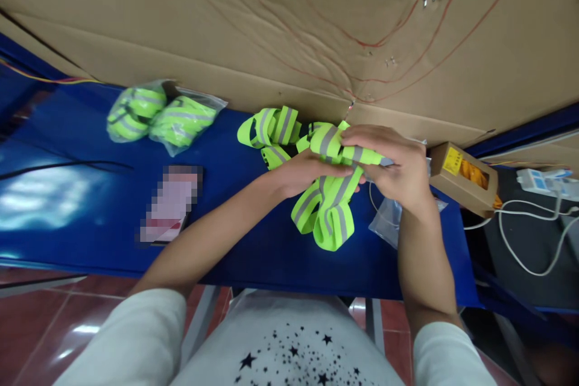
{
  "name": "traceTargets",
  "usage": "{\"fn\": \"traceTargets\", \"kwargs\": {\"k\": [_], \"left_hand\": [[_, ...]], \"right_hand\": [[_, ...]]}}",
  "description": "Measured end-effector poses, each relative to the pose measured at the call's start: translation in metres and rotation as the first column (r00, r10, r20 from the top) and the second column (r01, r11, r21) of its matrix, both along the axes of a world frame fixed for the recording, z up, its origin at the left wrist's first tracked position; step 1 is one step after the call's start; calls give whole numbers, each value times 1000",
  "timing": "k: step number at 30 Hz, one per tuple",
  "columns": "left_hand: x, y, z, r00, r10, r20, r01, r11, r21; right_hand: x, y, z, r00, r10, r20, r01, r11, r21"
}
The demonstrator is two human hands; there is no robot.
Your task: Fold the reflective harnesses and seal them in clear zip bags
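Bright green strap (337, 190), looped and bunched between both hands, over the blue table (253, 253). Left hand (310, 172) mostly closed, bent round the middle. Right hand (395, 160) pinching the top part, thumb and fingers close together. Could slip and come undone from a loose hold; could tangle from being so near the other straps (275, 129). Below the right wrist, a clear bag (386, 223). To the left, a phone (169, 202) and full bags (136, 111). To the right, a box (464, 178) with a yellow label (453, 160), too small to read. No brand to read anywhere.
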State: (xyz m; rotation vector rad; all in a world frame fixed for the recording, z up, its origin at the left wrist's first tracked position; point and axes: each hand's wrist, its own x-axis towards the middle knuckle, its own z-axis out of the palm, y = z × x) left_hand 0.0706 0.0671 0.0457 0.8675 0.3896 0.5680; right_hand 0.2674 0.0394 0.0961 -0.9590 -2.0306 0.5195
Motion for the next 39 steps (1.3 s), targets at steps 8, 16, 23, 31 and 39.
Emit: {"fn": "traceTargets", "kwargs": {"k": [8, 16, 23, 31, 39], "left_hand": [[-10, 4, 5, 986, -27, 165, 23, 999, 25], [-15, 5, 35, 974, 198, 112, -185, 975, -119], [-27, 22, 50, 840, 493, 226, -452, 867, -210], [-18, 27, 26, 797, 558, 230, -537, 830, -152], [-19, 33, 22, 769, 610, 191, -585, 792, -177]], "right_hand": [[3, -9, 16, 987, 3, 160, -16, 997, 75], [23, -5, 0, 957, 41, -288, -116, 962, -247], [13, -39, -63, 827, 2, -563, -398, 709, -582], [-10, -51, -90, 762, -183, -622, -359, 679, -640], [-4, -47, -94, 656, -273, -703, -288, 771, -568]]}}
